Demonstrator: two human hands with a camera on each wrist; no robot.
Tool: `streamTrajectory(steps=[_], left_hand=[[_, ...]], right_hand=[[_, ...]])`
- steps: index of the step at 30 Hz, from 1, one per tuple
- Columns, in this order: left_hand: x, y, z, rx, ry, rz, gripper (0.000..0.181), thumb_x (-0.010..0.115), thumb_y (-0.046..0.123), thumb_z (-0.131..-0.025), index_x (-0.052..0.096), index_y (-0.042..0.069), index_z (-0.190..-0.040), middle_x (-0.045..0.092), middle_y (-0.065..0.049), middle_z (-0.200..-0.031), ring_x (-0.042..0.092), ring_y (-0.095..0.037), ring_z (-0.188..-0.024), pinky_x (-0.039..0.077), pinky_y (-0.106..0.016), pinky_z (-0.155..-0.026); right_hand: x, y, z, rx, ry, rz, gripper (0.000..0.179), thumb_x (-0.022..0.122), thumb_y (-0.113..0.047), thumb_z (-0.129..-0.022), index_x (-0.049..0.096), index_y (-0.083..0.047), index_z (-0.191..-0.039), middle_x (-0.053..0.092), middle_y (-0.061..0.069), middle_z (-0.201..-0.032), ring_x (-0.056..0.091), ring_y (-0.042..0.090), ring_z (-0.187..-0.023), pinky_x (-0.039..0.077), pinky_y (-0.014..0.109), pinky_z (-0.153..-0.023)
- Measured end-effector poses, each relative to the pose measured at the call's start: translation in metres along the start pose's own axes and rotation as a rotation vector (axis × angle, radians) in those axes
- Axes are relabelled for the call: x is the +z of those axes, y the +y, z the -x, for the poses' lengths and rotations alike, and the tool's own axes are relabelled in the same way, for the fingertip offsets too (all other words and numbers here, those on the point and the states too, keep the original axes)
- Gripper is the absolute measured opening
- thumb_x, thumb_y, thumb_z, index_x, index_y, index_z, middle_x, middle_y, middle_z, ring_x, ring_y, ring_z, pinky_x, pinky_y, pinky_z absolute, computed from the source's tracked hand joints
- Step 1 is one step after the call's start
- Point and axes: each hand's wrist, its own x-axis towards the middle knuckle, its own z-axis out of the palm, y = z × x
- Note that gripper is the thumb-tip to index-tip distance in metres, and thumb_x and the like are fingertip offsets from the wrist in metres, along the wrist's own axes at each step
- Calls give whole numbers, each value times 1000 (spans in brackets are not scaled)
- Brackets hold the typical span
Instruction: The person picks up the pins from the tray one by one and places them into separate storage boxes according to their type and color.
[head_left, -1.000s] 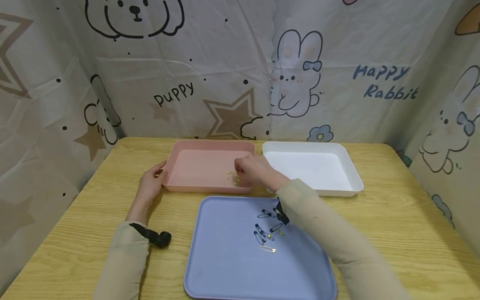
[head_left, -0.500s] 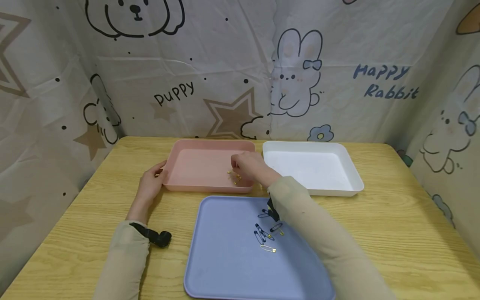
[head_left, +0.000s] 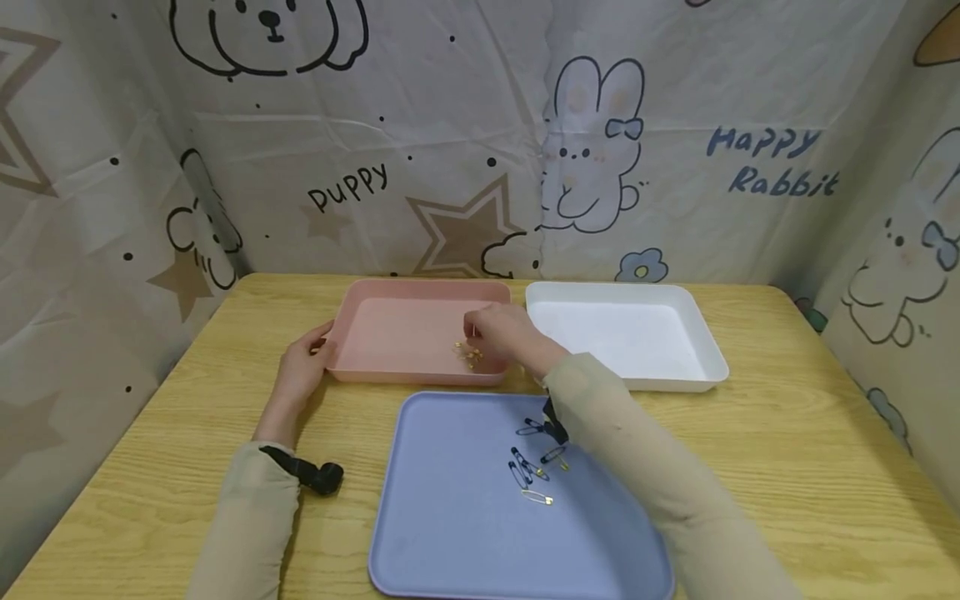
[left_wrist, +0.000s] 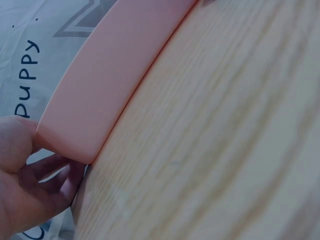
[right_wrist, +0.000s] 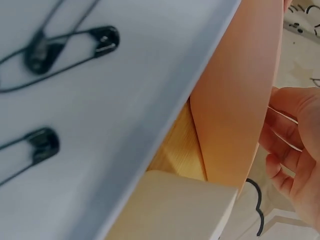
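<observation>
My left hand point(head_left: 302, 367) holds the pink tray point(head_left: 397, 333) at its left end; in the left wrist view the thumb lies at the rim and the other fingers bend by the lower corner. Bent over the pink tray's right part is my right hand point(head_left: 506, 333), fingers pointing down beside a small cluster of gold safety pins point(head_left: 472, 357). Its fingertips are hidden behind the tray wall in the right wrist view, and I cannot tell whether they pinch a pin. Black safety pins point(head_left: 517, 475) and a few gold ones, including a gold safety pin point(head_left: 537, 497), lie on the blue tray point(head_left: 442, 525).
A white tray point(head_left: 630, 333) stands right of the pink one, partly behind my right wrist. The blue tray lies nearer, in front of both. All three stand on a wooden table point(head_left: 795, 467), with a printed cloth point(head_left: 450, 125) hanging behind it.
My right hand has moved slightly left over the pink tray, then barely back to the right. The left hand and the trays have stayed in place.
</observation>
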Motion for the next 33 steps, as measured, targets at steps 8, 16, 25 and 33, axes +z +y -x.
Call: streamTrajectory(steps=[8, 16, 25, 33], left_hand=[[-1, 2, 1, -6, -1, 4, 45, 39, 25, -97, 36, 12, -140, 45, -22, -127, 45, -27, -106, 38, -23, -75], [0, 4, 3, -10, -11, 4, 45, 38, 26, -97, 36, 12, -140, 44, -23, -129, 44, -29, -111, 38, -29, -82], [0, 4, 4, -11, -9, 7, 45, 38, 24, -97, 35, 12, -140, 43, -24, -130, 43, -31, -113, 38, -33, -86], [-1, 4, 3, -17, -12, 10, 45, 39, 25, -97, 35, 12, -140, 43, -23, -130, 43, -29, -111, 37, -27, -81]], right_hand=[[-6, -2, 15, -48, 1, 19, 4, 62, -21, -85, 64, -19, -87, 60, -6, -78, 51, 14, -68, 41, 28, -59], [-10, 9, 32, -60, 23, -3, 6, 62, -25, -83, 63, -19, -82, 58, -8, -70, 50, 12, -62, 40, 27, -55], [-9, 18, 51, -58, 59, -15, 8, 63, -25, -84, 65, -18, -87, 60, -8, -73, 51, 9, -64, 43, 25, -60], [-13, 17, 73, -85, 76, -4, 9, 65, -25, -83, 66, -17, -86, 62, -7, -73, 50, 8, -61, 42, 22, -59]])
